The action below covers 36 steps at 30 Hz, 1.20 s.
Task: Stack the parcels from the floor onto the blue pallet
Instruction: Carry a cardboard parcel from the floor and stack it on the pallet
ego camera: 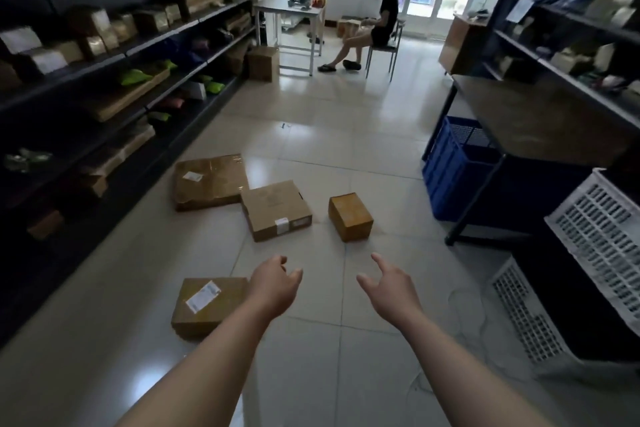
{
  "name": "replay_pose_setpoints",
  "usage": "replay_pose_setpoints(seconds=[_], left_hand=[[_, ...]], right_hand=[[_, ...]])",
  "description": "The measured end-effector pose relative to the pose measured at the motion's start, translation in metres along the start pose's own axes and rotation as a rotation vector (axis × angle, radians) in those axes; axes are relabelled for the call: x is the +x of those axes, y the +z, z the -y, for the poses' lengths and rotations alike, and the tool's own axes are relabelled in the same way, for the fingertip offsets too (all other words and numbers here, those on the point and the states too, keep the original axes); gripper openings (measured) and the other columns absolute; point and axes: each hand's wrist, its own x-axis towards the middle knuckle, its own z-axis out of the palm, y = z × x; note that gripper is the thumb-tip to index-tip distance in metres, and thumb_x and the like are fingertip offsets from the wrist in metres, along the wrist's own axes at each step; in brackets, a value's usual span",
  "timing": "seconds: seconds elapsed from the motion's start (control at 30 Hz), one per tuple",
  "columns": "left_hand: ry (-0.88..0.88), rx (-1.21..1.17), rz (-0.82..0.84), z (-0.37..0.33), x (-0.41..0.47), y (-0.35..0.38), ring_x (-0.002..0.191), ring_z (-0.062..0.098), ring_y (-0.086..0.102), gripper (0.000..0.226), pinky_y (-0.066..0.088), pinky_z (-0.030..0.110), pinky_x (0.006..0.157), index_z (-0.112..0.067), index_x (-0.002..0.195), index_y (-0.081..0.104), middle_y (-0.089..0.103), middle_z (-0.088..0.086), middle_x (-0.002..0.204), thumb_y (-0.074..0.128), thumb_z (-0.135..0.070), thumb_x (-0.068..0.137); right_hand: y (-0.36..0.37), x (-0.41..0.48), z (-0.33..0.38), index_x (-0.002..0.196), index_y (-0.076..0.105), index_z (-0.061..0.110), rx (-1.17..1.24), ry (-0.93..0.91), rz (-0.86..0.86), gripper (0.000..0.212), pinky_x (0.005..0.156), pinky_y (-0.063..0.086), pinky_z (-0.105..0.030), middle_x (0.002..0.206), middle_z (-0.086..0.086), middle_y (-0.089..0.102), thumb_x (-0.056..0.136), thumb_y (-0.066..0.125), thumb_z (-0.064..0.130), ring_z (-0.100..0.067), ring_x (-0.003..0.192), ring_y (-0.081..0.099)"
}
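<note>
Several cardboard parcels lie on the tiled floor ahead of me. A large flat one (209, 182) is farthest left, a square flat one (275, 210) touches its near right corner, and a small yellowish box (350, 217) sits apart on the right. Nearest me lies a labelled parcel (204, 307), partly hidden by my left forearm. My left hand (275, 282) and my right hand (389, 282) reach forward above the floor, fingers loosely spread, holding nothing. No blue pallet is in view.
Dark shelves full of parcels line the left (104, 62) and right (571, 28). A dark table (540, 118) stands right with a blue crate (453, 173) under it; white crates (599, 229) near right. A seated person (377, 21) and a box (264, 63) are farther back.
</note>
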Motion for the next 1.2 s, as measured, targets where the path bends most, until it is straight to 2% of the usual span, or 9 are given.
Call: replay_pose_setpoints(seconds=[0.3, 0.53, 0.87, 1.2], left_hand=[[0.065, 0.033, 0.117, -0.112, 0.171, 0.015, 0.121, 0.024, 0.053, 0.055, 0.044, 0.035, 0.101, -0.01, 0.14, 0.044, 0.056, 0.009, 0.133, 0.055, -0.038, 0.093], [0.052, 0.02, 0.124, -0.178, 0.293, 0.065, 0.119, 0.024, 0.054, 0.053, 0.045, 0.036, 0.099, -0.01, 0.139, 0.044, 0.056, 0.01, 0.132, 0.054, -0.036, 0.094], [-0.194, -0.133, 0.093, -0.246, 0.461, 0.145, 0.119, 0.023, 0.053, 0.052, 0.043, 0.034, 0.096, -0.007, 0.139, 0.045, 0.055, 0.011, 0.133, 0.056, -0.031, 0.094], [-0.416, -0.255, 0.095, -0.229, 0.666, 0.227, 0.119, 0.025, 0.053, 0.05, 0.043, 0.034, 0.097, -0.007, 0.136, 0.048, 0.055, 0.011, 0.133, 0.056, -0.032, 0.094]], right_hand=[[-0.054, 0.167, -0.002, 0.147, 0.037, 0.022, 0.08, 0.181, -0.068, 0.06, 0.108, 0.038, -0.041, 0.144, -0.005, 0.048, 0.093, 0.054, 0.042, -0.025, 0.133, 0.041], [-0.084, 0.318, -0.028, 0.146, 0.038, 0.021, 0.09, 0.188, -0.062, 0.059, 0.108, 0.037, -0.038, 0.145, -0.005, 0.047, 0.093, 0.055, 0.041, -0.026, 0.134, 0.041], [-0.105, 0.542, -0.072, 0.147, 0.036, 0.025, 0.08, 0.212, 0.11, 0.06, 0.108, 0.038, -0.041, 0.144, -0.006, 0.048, 0.092, 0.055, 0.042, -0.026, 0.134, 0.04], [-0.029, 0.757, -0.111, 0.146, 0.038, 0.024, 0.013, 0.246, 0.238, 0.059, 0.108, 0.038, -0.042, 0.146, -0.006, 0.047, 0.092, 0.054, 0.043, -0.027, 0.133, 0.042]])
